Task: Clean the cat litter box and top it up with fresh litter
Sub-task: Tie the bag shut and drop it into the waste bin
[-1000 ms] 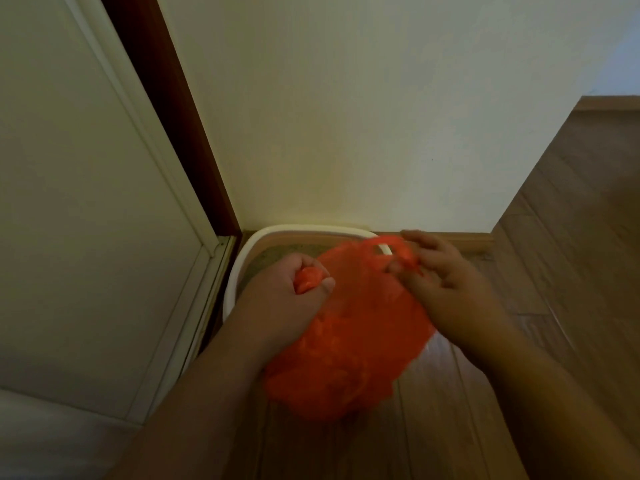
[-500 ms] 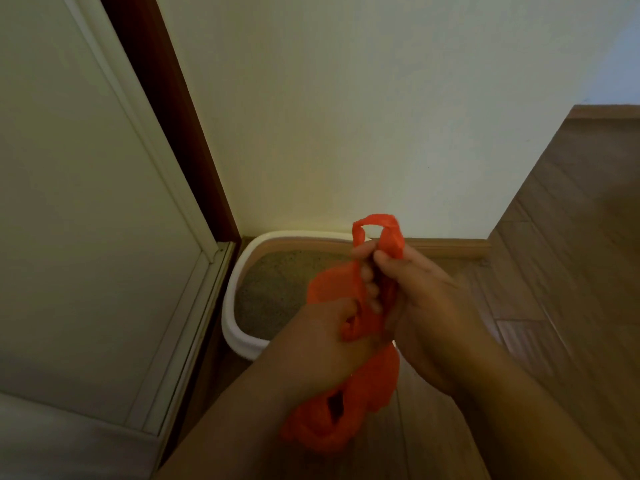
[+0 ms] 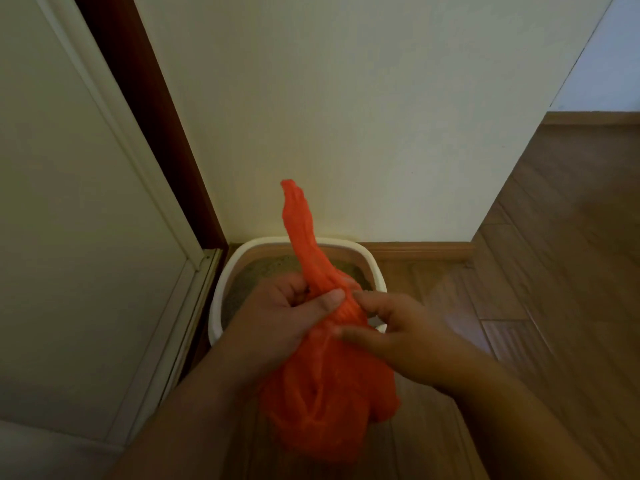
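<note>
My left hand (image 3: 277, 320) grips the twisted neck of the orange bag (image 3: 329, 403); my right hand (image 3: 398, 327) pinches it just below. I judge the scooping done (bag bulges, being tied). Beyond, the litter box (image 3: 375, 268) sits against the wall, fresh litter still to add.

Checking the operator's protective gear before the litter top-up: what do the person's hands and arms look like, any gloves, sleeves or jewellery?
Both are bare. The left hand and right hand wear no gloves, and no rings show. Both forearms are uncovered down to the frame edge: no sleeves, watch or wristband in view. Fingernails look short and unpainted.
</note>
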Demonstrator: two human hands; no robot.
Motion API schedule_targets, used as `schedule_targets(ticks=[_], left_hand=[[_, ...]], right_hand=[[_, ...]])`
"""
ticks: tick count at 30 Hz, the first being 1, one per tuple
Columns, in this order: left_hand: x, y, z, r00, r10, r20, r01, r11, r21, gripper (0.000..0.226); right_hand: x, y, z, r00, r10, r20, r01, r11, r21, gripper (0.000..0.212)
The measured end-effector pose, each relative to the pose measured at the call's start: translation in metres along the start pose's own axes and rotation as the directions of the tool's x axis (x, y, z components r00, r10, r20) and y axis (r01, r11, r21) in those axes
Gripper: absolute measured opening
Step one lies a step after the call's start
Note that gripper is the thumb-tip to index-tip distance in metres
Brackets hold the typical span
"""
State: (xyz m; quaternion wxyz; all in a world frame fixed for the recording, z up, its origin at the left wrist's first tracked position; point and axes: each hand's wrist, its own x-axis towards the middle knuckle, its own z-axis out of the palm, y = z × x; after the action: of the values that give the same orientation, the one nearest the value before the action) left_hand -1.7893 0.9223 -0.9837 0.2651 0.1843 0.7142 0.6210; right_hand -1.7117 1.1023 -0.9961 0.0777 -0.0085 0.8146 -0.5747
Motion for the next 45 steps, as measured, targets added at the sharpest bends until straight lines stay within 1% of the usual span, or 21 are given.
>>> schedule_targets(ticks=[3,6,9,11,12,15,17,20,22,24,26,28,31,33,35,36,38,39,41,43,45], left_hand=[[0.007,-0.007,-0.004,0.992,-0.035,-0.117,0.027,0.997,-0.073,0.02],[0.011,-0.01,-0.015,0.95,-0.067,-0.305,0.04,0.995,-0.093,0.01],[0.015,-0.009,-0.033,0.861,-0.111,-0.496,0.052,0.99,-0.13,0.008],[0.017,-0.008,-0.044,0.792,-0.173,-0.586,0.077,0.98,-0.185,0.009],[0.016,-0.008,-0.048,0.779,-0.201,-0.593,0.099,0.975,-0.2,0.008],[0.012,-0.01,-0.051,0.829,-0.191,-0.526,0.123,0.979,-0.162,0.011],[0.008,-0.009,-0.043,0.863,-0.109,-0.494,0.105,0.994,-0.036,0.022],[0.005,-0.008,-0.028,0.911,-0.051,-0.41,0.085,0.994,0.064,0.03],[0.003,-0.008,-0.017,0.94,-0.113,-0.322,0.08,0.99,-0.115,0.028],[0.002,-0.006,-0.007,0.968,-0.166,-0.19,0.089,0.929,-0.359,0.026],[-0.002,-0.001,0.001,0.986,-0.162,-0.031,0.117,0.819,-0.562,0.037],[-0.004,0.002,0.001,0.991,-0.122,0.05,0.126,0.748,-0.651,0.05],[-0.006,0.004,-0.004,0.999,-0.032,0.038,0.047,0.863,-0.502,0.054],[-0.005,-0.001,-0.008,0.999,0.017,-0.034,-0.023,0.979,-0.202,0.055],[-0.005,-0.006,-0.013,0.988,0.071,-0.138,-0.057,0.993,0.104,0.056],[-0.005,-0.008,-0.015,0.994,0.061,-0.093,-0.046,0.986,0.159,0.062],[-0.005,-0.012,-0.009,0.995,-0.056,0.084,0.047,0.993,0.111,0.074],[-0.005,-0.014,-0.004,0.988,-0.104,0.114,0.09,0.988,0.122,0.075],[-0.004,-0.017,0.003,0.991,-0.125,0.035,0.116,0.973,0.2,0.056],[-0.003,-0.017,0.006,0.984,-0.115,-0.138,0.139,0.974,0.178,0.021],[-0.005,-0.016,0.004,0.965,-0.049,-0.258,0.118,0.958,0.261,0.012]], right_hand=[[0.004,0.005,0.004,0.988,0.083,-0.133,-0.069,0.992,0.107,0.033],[0.005,0.002,0.005,0.953,0.106,-0.285,0.003,0.935,0.356,0.028],[0.008,-0.003,-0.003,0.896,0.198,-0.397,0.168,0.676,0.717,0.023],[0.007,-0.006,-0.009,0.881,0.232,-0.411,0.233,0.543,0.807,0.023],[0.006,-0.006,-0.01,0.873,0.255,-0.416,0.233,0.531,0.815,0.023],[0.004,-0.003,-0.012,0.847,0.308,-0.433,0.152,0.641,0.753,0.024],[0.004,-0.005,-0.007,0.849,0.287,-0.444,0.097,0.741,0.665,0.027],[0.003,-0.012,0.005,0.918,0.2,-0.343,0.003,0.86,0.51,0.036],[0.001,-0.015,0.016,0.976,0.131,-0.171,-0.053,0.915,0.4,0.056],[0.002,-0.017,0.027,0.994,0.083,-0.075,-0.056,0.95,0.308,0.071],[0.003,-0.017,0.031,0.993,0.06,-0.104,-0.035,0.974,0.224,0.068],[0.005,-0.016,0.028,0.971,0.083,-0.224,-0.044,0.984,0.175,0.057],[0.005,-0.015,0.018,0.952,0.114,-0.284,-0.039,0.966,0.257,0.031],[0.003,-0.017,0.014,0.94,0.144,-0.308,-0.033,0.94,0.339,0.008],[0.002,-0.02,0.012,0.921,0.199,-0.336,-0.007,0.869,0.495,0.013],[0.001,-0.021,0.011,0.915,0.228,-0.334,-0.001,0.828,0.561,0.016],[-0.001,-0.02,0.008,0.925,0.253,-0.283,-0.025,0.785,0.619,0.012],[-0.002,-0.02,0.009,0.938,0.246,-0.244,-0.042,0.78,0.624,0.017],[-0.002,-0.023,0.01,0.943,0.245,-0.226,-0.064,0.798,0.599,0.025],[-0.002,-0.027,0.009,0.92,0.262,-0.293,-0.046,0.813,0.581,0.024],[-0.004,-0.03,0.005,0.907,0.25,-0.338,-0.033,0.845,0.534,0.032]])
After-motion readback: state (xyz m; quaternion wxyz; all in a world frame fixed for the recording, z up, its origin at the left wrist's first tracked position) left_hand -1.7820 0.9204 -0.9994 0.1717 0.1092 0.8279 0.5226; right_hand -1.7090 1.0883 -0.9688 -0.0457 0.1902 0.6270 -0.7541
